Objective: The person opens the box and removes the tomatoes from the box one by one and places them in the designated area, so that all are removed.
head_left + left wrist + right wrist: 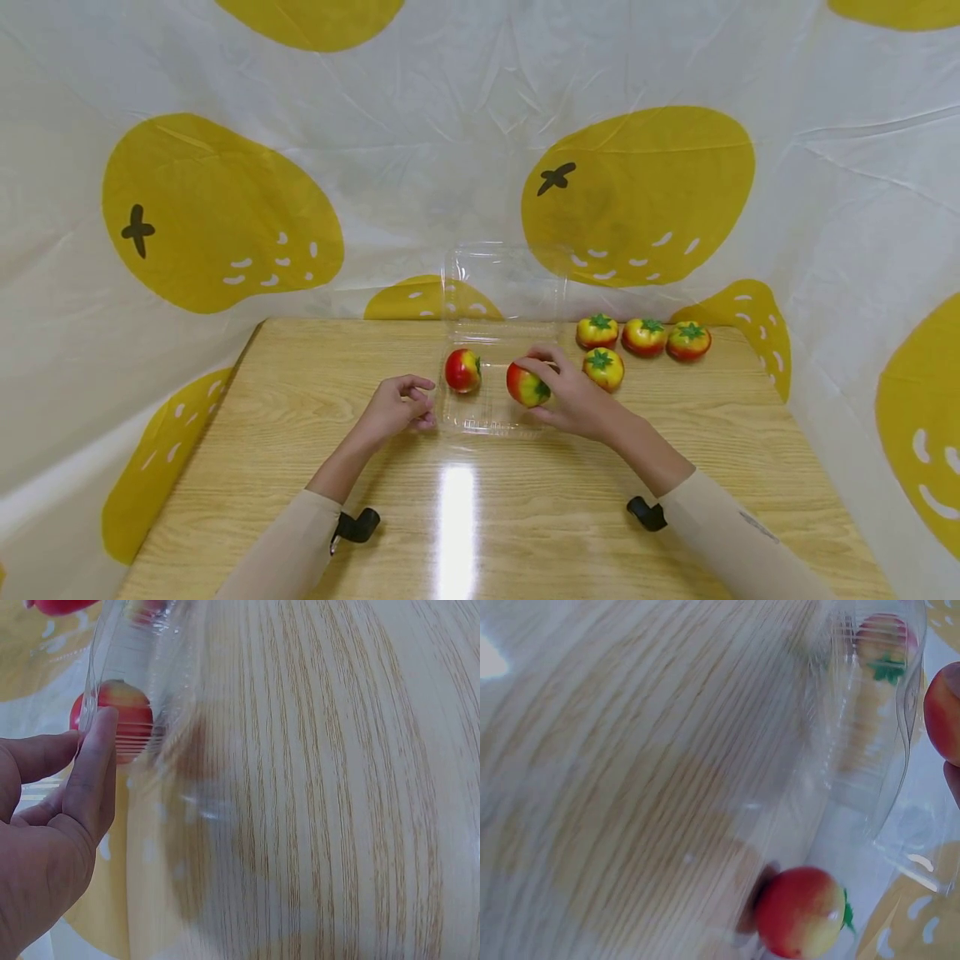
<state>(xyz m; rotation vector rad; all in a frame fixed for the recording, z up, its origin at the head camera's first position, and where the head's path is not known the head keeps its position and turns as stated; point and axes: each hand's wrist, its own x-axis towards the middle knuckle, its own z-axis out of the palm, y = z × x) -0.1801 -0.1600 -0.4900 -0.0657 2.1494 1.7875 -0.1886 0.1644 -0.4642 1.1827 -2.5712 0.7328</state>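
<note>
A clear plastic clamshell box (480,423) lies with its lid (504,287) raised at the back of the table. On its left side, inside, one red and yellow tomato (462,371) with green leaves rests tipped over. My right hand (573,398) grips a second tomato (525,385) over the right part of the box; it shows at the edge of the right wrist view. My left hand (393,407) is at the box's left side; in the left wrist view its thumb and fingers (91,776) pinch the clear rim.
Several more tomatoes stand to the right of the box, a nearer one (603,369) and a row behind it, with one tomato (689,341) at the far right. The wooden table (555,517) meets a fruit-printed cloth (420,183) at the back and sides.
</note>
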